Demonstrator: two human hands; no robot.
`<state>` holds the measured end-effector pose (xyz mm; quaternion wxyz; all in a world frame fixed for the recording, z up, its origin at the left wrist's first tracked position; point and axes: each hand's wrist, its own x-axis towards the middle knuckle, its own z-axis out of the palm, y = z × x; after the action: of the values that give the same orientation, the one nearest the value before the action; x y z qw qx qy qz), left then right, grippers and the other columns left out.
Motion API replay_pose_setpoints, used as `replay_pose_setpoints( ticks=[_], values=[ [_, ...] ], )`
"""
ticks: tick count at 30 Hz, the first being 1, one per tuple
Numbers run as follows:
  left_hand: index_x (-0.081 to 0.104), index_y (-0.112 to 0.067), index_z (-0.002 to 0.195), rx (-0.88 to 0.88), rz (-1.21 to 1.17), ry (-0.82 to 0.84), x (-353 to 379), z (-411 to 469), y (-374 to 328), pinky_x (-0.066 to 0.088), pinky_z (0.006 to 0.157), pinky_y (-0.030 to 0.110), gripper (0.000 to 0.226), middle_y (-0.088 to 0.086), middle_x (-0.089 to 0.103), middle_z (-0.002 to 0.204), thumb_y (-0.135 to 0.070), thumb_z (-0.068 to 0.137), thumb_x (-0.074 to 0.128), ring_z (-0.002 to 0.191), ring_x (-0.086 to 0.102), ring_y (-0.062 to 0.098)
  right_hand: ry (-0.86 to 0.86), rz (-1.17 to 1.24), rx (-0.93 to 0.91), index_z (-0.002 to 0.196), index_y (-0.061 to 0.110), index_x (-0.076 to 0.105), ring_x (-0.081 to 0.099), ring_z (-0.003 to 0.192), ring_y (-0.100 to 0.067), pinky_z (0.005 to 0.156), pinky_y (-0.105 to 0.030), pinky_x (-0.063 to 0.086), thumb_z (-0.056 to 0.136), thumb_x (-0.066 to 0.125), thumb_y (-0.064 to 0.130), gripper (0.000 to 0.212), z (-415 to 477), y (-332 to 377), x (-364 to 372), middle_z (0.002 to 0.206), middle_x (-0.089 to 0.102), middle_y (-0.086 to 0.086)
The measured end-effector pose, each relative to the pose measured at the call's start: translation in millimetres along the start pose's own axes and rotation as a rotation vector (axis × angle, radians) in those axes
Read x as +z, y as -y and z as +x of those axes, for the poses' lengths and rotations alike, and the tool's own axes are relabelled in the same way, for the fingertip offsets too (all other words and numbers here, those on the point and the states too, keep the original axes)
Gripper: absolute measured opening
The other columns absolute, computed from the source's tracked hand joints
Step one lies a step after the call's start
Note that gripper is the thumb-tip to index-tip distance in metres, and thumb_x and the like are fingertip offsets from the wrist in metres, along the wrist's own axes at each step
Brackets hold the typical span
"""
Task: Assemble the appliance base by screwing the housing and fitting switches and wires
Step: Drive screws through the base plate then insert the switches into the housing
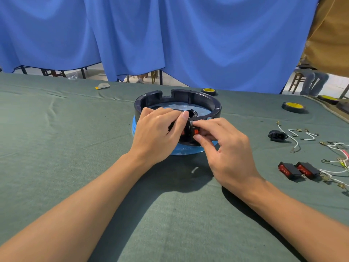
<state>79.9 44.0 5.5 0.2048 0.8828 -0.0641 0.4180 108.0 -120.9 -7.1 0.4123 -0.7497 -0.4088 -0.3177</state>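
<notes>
**Left hand** (156,133): forearm enters from the lower left. The hand is laid over the near wall of the housing (198,96), fingers curled down on its outer face and thumb stretched along the rim, gripping the wall.

**Right hand** (222,146): forearm enters from the lower right. Thumb and forefinger pinch the red switch (196,131), which sits at the near wall of the housing just beside the left thumb. The other fingers are folded under.

**Housing**: a black round shell, open side up, at the middle of the green-clothed table (75,148). It stands on a blue disc (181,151), with a pale metal plate visible inside.

**Hard to make out**: whether the switch is fully seated in its opening, since fingers cover its edges. A spot of red under the left palm cannot be identified. Most of the near wall is hidden by both hands.

**To the right, well apart from the housing:**
- two spare switches (298,170) lying side by side
- a black power socket (277,136)
- loose white wires (294,138), partly cut off by the frame edge
- a tape roll (293,107)
</notes>
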Motion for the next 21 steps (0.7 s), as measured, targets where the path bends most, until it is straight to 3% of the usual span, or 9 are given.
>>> replay_pose_setpoints(
  ticks=[9, 14, 19, 21],
  values=[
    [0.071, -0.011, 0.078, 0.013, 0.02, 0.007, 0.7, 0.4, 1.5, 0.038, 0.075, 0.043, 0.041, -0.003, 0.064, 0.067, -0.031, 0.101, 0.044, 0.068, 0.058, 0.019, 0.02, -0.053, -0.022, 0.112, 0.005, 0.068, 0.056, 0.085, -0.007, 0.084, -0.011, 0.045, 0.086, 0.065, 0.002, 0.026, -0.9, 0.5, 2.0, 0.099, 0.063, -0.003],
    [0.078, -0.019, 0.096, 0.022, -0.046, -0.005, -4.4, -0.1, -2.4, 0.038, 0.08, 0.04, 0.032, -0.008, 0.074, 0.085, -0.036, 0.096, 0.05, 0.081, 0.066, 0.013, 0.01, -0.051, 0.029, 0.111, 0.005, 0.067, 0.06, 0.087, -0.01, 0.082, -0.014, 0.047, 0.088, 0.065, 0.001, 0.024, 2.6, 0.3, 3.4, 0.098, 0.065, -0.003],
    [0.079, -0.022, 0.099, 0.019, -0.029, -0.005, -2.9, 1.1, -6.1, 0.037, 0.083, 0.035, 0.032, -0.007, 0.076, 0.095, -0.042, 0.093, 0.055, 0.087, 0.068, 0.011, -0.034, -0.043, 0.044, 0.106, 0.008, 0.07, 0.065, 0.084, -0.013, 0.078, -0.024, 0.052, 0.087, 0.068, 0.004, 0.02, 6.5, -2.3, 5.3, 0.094, 0.07, -0.002],
    [0.079, -0.022, 0.101, 0.014, -0.041, -0.014, -2.3, 0.8, -5.7, 0.038, 0.085, 0.035, 0.031, -0.007, 0.076, 0.098, -0.041, 0.092, 0.056, 0.09, 0.069, 0.01, -0.055, -0.048, 0.024, 0.106, 0.007, 0.072, 0.065, 0.084, -0.012, 0.079, -0.021, 0.051, 0.088, 0.067, 0.004, 0.019, 7.7, -2.7, 4.9, 0.095, 0.072, -0.004]
  ],
)
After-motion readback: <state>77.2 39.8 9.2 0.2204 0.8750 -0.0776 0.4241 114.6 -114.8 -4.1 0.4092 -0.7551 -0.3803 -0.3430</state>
